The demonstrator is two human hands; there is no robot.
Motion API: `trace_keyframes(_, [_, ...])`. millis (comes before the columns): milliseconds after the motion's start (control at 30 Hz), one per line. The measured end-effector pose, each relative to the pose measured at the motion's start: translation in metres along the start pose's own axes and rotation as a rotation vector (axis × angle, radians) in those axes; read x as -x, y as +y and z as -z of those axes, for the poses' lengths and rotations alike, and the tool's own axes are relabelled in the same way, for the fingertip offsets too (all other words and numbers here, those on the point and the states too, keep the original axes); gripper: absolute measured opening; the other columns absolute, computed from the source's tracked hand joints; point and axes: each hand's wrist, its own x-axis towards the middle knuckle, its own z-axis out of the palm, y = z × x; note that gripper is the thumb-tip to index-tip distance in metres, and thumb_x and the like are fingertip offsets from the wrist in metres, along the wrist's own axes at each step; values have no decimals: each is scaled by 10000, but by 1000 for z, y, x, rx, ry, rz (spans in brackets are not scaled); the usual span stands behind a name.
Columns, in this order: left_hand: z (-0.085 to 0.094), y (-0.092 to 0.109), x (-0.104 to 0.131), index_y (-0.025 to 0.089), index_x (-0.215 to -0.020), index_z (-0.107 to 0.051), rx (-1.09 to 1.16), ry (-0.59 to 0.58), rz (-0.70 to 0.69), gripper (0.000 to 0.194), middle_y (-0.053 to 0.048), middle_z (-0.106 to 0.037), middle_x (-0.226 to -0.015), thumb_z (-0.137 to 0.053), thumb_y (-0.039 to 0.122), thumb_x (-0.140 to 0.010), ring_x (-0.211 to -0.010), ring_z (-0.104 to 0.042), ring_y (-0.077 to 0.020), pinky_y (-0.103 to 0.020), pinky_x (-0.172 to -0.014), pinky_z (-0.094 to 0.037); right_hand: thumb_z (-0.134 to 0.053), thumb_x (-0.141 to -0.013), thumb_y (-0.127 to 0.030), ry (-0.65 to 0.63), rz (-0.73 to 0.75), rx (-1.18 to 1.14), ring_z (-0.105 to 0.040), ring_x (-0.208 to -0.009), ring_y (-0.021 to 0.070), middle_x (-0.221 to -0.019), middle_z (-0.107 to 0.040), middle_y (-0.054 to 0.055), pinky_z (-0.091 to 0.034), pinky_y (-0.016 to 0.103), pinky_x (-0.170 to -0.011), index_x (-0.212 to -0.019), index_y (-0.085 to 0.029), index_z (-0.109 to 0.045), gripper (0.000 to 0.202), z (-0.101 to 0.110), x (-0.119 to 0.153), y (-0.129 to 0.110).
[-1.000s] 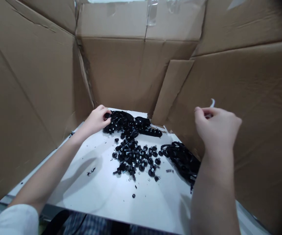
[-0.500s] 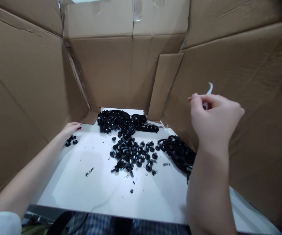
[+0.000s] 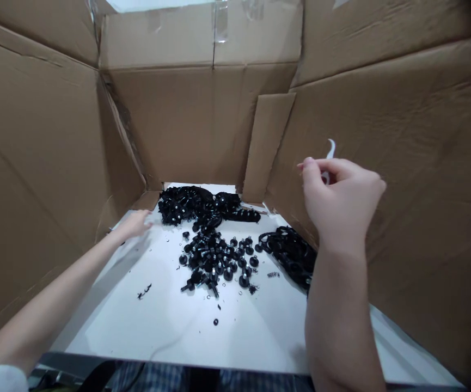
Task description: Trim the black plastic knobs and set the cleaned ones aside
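My left hand (image 3: 138, 222) is over the back left of the white table, fingers stretched out toward a dense heap of black parts (image 3: 186, 207). It appears to hold nothing, though its fingers are small and slightly blurred. High at the right, my right hand (image 3: 341, 190) is closed around a thin white tool with a curved tip (image 3: 331, 148); most of the tool is hidden in the fist. Between the hands lie many loose black knob-like screws with metal studs (image 3: 214, 258), spread over the table's middle.
Cardboard walls (image 3: 170, 125) enclose the table (image 3: 145, 326) at the back and both sides. A pile of flat black strips or frames (image 3: 290, 253) lies by the right wall. Black scraps (image 3: 144, 291) and a small black ring (image 3: 216, 322) are scattered nearer the front edge.
My left hand has moved rightward from beside the few knob screws at the left wall toward the back heap, its fingers now extended. My right hand still grips the white tool; the view has shifted slightly.
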Motion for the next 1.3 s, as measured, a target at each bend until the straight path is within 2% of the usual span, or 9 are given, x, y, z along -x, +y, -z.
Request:
trace_keyframes(67, [-12,34,-2,217,-1301,-504,44,-78,-211,429,-77,-588,-1286,-501,349,-893,-1093,-598,-211,-311,-937,-470,-555,-799,-262,-4,2,0,-527,-566,140,-596,-595,8,-400,301,-609,-638,-194,-650,198,-2,1,-1])
trace_keyframes(167, [-32,73,-8,220,-1225,-579,52,-170,-399,361,-74,-622,-1240,-526,305,-878,-1039,-625,-203,-316,-935,-468,-552,-807,-277,-37,4,-1,-525,-565,131,-616,-614,7,-403,290,-607,-646,-191,-655,210,-5,2,-2])
trace_keyframes(333, [-44,93,-17,131,-978,-631,37,-234,-509,223,-56,-666,-965,-582,321,-874,-866,-636,-171,-383,-806,-524,-553,-813,-265,-28,12,-29,-524,-562,123,-622,-627,7,-410,279,-604,-652,-187,-666,211,1,1,-2])
trace_keyframes(433, [-29,95,-17,144,-812,-632,82,-182,-533,156,-20,-659,-770,-702,272,-754,-725,-633,-160,-303,-685,-522,-555,-817,-265,-23,22,-59,-526,-568,125,-634,-632,8,-415,281,-606,-660,-188,-670,209,3,2,-5])
trace_keyframes(533, [4,107,-9,169,-780,-610,165,-66,-559,167,-23,-659,-753,-723,240,-680,-717,-643,-185,-277,-631,-507,-568,-820,-266,-99,47,-116,-540,-590,132,-660,-641,10,-424,286,-612,-686,-194,-680,189,-1,6,-11])
trace_keyframes(700, [69,151,38,191,-911,-573,331,104,-693,224,-37,-647,-923,-659,334,-761,-858,-650,-172,-305,-798,-540,-637,-791,-229,-431,119,-259,-582,-676,124,-782,-663,24,-448,267,-641,-816,-181,-712,93,-12,15,-23])
trace_keyframes(800, [91,174,76,183,-909,-584,617,247,-850,193,-37,-623,-930,-668,287,-771,-837,-656,-156,-310,-792,-573,-702,-752,-253,-663,154,-362,-596,-695,115,-848,-662,20,-472,263,-665,-904,-189,-716,166,-13,18,-27])
trace_keyframes(1000, [98,185,115,199,-860,-604,683,571,-1001,121,-27,-590,-934,-650,125,-776,-843,-611,-124,-225,-694,-568,-724,-735,-226,-652,136,-573,-601,-686,109,-788,-671,3,-486,258,-651,-849,-213,-732,116,-5,22,-38])
trace_keyframes(1300, [99,177,116,222,-873,-595,461,660,-1023,158,-17,-629,-964,-607,90,-787,-833,-631,-135,-241,-658,-535,-689,-766,-229,-640,135,-552,-587,-637,107,-709,-670,-6,-446,255,-601,-731,-218,-727,53,-5,30,-50])
